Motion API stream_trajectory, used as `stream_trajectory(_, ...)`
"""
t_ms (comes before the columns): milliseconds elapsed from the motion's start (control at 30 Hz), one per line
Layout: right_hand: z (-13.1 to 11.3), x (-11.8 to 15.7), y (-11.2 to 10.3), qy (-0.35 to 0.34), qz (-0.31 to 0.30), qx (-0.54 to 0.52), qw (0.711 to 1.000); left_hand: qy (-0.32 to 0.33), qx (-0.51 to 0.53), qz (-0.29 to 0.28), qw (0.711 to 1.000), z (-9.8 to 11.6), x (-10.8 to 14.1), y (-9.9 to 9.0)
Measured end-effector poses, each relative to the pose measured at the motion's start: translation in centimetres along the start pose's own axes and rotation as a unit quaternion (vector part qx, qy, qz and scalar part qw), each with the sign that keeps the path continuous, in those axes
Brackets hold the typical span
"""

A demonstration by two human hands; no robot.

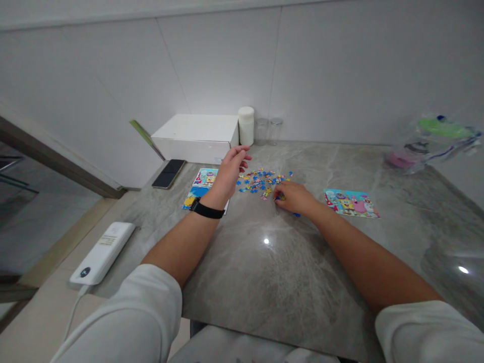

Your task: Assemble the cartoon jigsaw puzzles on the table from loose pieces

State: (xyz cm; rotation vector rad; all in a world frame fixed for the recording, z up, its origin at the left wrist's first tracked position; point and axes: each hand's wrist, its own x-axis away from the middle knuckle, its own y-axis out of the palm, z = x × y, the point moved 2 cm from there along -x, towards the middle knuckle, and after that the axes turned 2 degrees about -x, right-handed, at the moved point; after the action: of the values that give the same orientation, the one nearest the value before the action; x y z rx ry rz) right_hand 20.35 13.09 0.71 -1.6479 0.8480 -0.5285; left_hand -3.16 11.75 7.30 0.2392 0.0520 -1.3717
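A spread of small colourful puzzle pieces (255, 182) lies on the grey marbled table (264, 282). My left hand (233, 169), with a black band at the wrist, is raised at the left of the pieces, its fingers apart and holding nothing. Partly behind that wrist are a cartoon picture card (205, 176) and a blue and yellow one (196, 195). My right hand (288, 195) rests at the right edge of the pieces with its fingers curled together on puzzle pieces. Another cartoon picture (351, 202) lies to the right of it.
A white box (196, 136), a white bottle (246, 126) and two clear glasses (268, 132) stand by the wall. A phone (169, 174) and a white power bank (102, 252) with a cable are at the left. A plastic bag (434, 143) lies at the back right.
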Motion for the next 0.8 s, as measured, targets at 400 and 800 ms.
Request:
stream_trajectory(400,0.5,-1.0,-2.6,0.124,0.157,-0.548,0.812,0.002,-0.096,-0.060,0.994,-2.8,2.1,2.6)
stream_trajectory(800,-1.9,-0.7,-2.1,0.188,0.107,-0.659,0.720,0.034,-0.150,-0.119,0.981,-4.5,2.6,3.2)
